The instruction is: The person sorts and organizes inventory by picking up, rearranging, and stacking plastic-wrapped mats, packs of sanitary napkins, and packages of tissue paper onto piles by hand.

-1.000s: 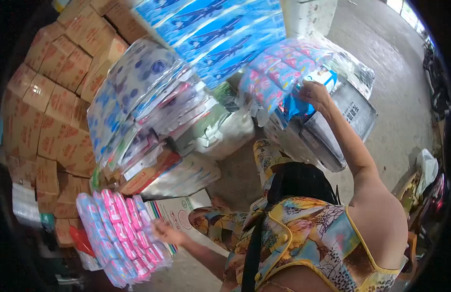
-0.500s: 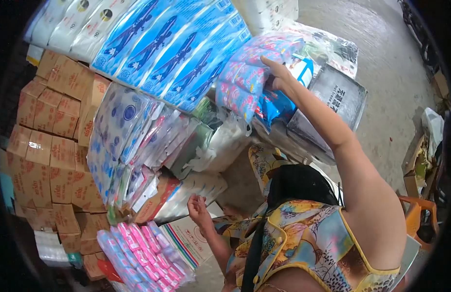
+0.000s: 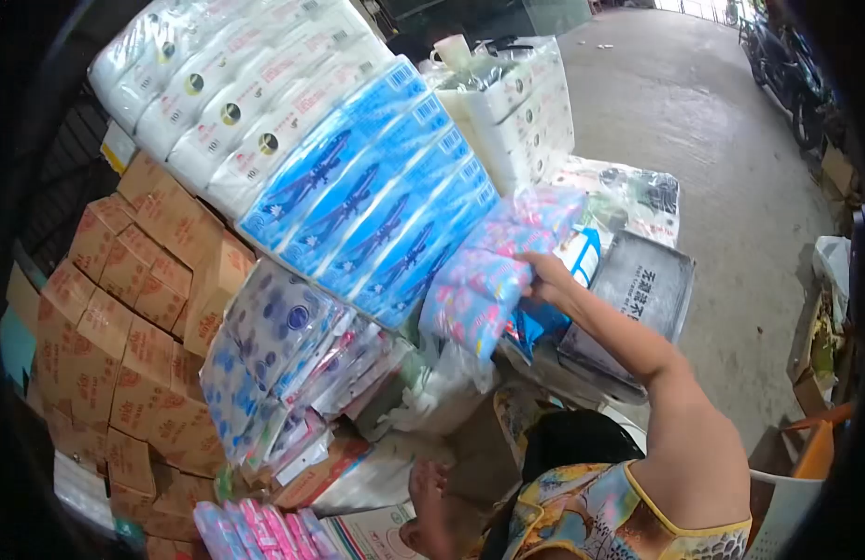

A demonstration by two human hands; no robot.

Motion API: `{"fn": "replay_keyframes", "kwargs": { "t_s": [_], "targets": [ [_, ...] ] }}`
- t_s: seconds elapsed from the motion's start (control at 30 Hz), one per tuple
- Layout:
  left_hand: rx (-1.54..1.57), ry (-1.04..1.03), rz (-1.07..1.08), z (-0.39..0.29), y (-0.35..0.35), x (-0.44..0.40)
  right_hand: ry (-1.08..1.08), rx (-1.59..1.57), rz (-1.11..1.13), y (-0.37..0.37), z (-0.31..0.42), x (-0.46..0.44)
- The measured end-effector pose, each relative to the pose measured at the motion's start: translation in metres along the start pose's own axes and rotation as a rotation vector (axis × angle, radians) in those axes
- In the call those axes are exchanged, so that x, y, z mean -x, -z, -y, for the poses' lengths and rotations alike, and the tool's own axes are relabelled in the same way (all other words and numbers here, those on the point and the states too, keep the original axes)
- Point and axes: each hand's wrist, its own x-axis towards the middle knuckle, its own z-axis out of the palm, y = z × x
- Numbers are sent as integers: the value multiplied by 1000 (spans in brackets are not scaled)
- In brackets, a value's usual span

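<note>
Upper pink-blue pack [image 3: 474,280]: glossy plas. w/ creases; blue packs [image 3: 376,201]: shiny plas.; cartons [image 3: 161,378]: matt cardbd

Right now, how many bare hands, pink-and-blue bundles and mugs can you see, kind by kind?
Bare hands: 2 (left hand, right hand)
Pink-and-blue bundles: 2 (upper bundle, lower-left bundle)
Mugs: 1 (pale mug)
Total: 5

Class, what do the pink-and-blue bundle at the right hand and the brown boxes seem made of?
Bundle: probably thin, glossy plastic film outside, crinkled and glinting; contents unclear. Brown boxes: likely mostly matt cardboard, with tan panels and red print.
</note>
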Motion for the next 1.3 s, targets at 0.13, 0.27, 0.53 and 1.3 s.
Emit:
{"fn": "replay_keyframes", "kwargs": {
  "t_s": [0.13, 0.27, 0.53, 1.3],
  "targets": [
    [106, 32, 227, -5, -17, -8, -178, -98, 45, -15, 14, 79],
    [533, 186, 406, -13, -49, -14, -230, -99, 50, -28, 9, 131],
    [646, -27, 591, -3, -50, -29, -276, 28, 185, -49, -10, 165],
    [699, -162, 151, -26, 10, 59, -378, 337, 786, -121, -48, 201]
  ]
}}
